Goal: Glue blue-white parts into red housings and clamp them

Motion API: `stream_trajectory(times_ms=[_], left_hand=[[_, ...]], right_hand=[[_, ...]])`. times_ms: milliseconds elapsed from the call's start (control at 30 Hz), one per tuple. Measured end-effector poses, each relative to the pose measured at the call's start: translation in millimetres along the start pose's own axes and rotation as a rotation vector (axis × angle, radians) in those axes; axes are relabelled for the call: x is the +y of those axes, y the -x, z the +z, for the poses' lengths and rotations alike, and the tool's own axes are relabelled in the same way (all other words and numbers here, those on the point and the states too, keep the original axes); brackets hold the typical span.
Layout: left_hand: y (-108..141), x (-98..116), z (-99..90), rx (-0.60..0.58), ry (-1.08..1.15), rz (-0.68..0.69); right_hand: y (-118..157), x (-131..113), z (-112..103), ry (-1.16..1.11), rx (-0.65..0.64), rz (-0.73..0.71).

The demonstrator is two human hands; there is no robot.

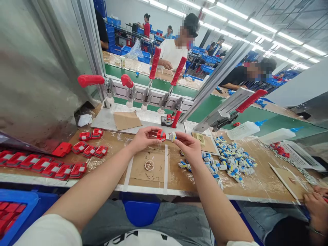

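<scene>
Between thumb and fingers, my left hand (146, 138) pinches a small red part (161, 135). My right hand (188, 145) holds a small white, blue and yellow part (172, 136) just to the right of it, with a narrow gap between the two. Below them a small round cup (149, 165) with a thin stick in it rests on taped cardboard (135, 171). A pile of similar white and blue parts (234, 159) lies to the right of my right hand. Red parts with grey (50, 167) stand in rows at the left.
Toggle clamps with red handles (154, 63) line the back of the bench, one more (251, 101) at the right. Two white bottles (243, 131) lie behind the pile. A blue crate (33, 201) is at lower left; another person's hands (316, 201) are at far right.
</scene>
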State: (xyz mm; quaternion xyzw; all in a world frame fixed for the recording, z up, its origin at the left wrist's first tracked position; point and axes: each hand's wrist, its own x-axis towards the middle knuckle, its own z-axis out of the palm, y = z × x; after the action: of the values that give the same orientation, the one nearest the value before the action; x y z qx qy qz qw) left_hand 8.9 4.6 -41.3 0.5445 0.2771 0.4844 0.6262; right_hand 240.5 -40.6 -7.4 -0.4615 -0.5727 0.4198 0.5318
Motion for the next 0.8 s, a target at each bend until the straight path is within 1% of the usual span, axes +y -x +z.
stream_trajectory(times_ms=[133, 200, 300, 400, 500, 633, 733, 800], left_hand=[[0.5, -0.7, -0.4, 0.011, -0.036, 0.036], [1.3, -1.2, -0.3, 0.018, -0.082, 0.08], [4.0, -0.3, 0.2, 0.039, -0.206, 0.193], [6.8, 2.5, -0.3, 0.038, -0.352, 0.324], [7.3, 4.7, -1.9, -0.011, -0.522, 0.43], [6.8, 5.4, -3.3, -0.132, -0.682, 0.542], [7.3, 7.7, -2.9, -0.2, -0.771, 0.6], [7.8, 11.0, -1.9, -0.221, -0.833, 0.628]], right_hand=[[-0.9, -4.4, 4.4, 0.038, 0.019, -0.017], [-1.1, -4.6, 5.9, -0.017, 0.021, 0.018], [0.1, -1.2, 9.6, -0.182, 0.0, 0.162], [2.2, 4.1, 13.5, -0.32, -0.059, 0.304], [3.9, 7.8, 14.4, -0.408, -0.103, 0.379], [5.6, 11.9, 12.1, -0.486, -0.136, 0.431], [6.5, 15.9, 12.6, -0.526, -0.147, 0.435], [6.7, 18.2, 14.7, -0.548, -0.137, 0.418]])
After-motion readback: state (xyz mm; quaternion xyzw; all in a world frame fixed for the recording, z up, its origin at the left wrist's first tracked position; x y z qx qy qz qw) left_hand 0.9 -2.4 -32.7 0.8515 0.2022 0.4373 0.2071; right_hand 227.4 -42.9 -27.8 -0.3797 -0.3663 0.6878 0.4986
